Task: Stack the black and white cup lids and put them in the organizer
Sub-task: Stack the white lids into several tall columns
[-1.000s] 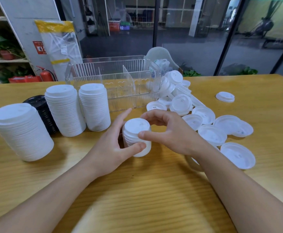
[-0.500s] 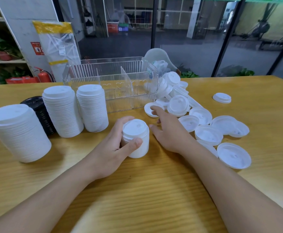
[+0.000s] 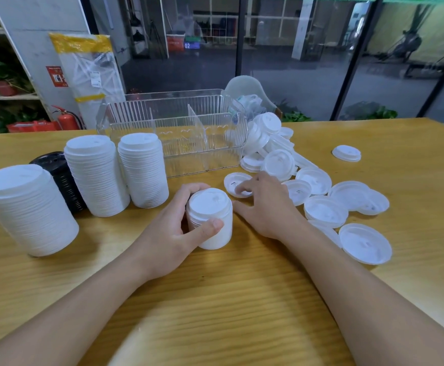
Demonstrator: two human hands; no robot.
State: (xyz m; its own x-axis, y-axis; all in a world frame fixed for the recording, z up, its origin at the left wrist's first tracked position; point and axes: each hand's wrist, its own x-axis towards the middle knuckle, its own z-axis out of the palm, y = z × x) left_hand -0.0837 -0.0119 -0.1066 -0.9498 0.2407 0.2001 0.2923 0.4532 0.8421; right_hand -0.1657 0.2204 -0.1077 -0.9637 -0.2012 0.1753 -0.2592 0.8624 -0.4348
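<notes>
Right now the short stack of white lids (image 3: pixel 210 220) stands upright on the tabletop (image 3: pixel 215 299), its long axis vertical, a little in front of the clear organizer (image 3: pixel 173 136). The left hand (image 3: pixel 168 233) grips it from the left side, thumb curled across the near face and fingers wrapped round the far side, so the stack is steadied but its flat top is bare.

The next lid to go on looks to be the single white lid (image 3: pixel 238 184) lying just behind and to the right of that stack, dished side up. The right hand (image 3: pixel 263 204) is on it: its fingers (image 3: pixel 242 187) are curved down onto the lid, seemingly closing to pinch it, though whether they have already gripped the rim I cannot tell. From those fingers the stack's top lies down-left and very near, so the right hand is clearly the one to carry it across, probably turning it over on the way.

More loose white lids (image 3: pixel 323 210) are scattered to the right. To the left stand three tall white stacks (image 3: pixel 97 175) and a black stack (image 3: pixel 60 178) between them. The organizer holds no lids that I can see.
</notes>
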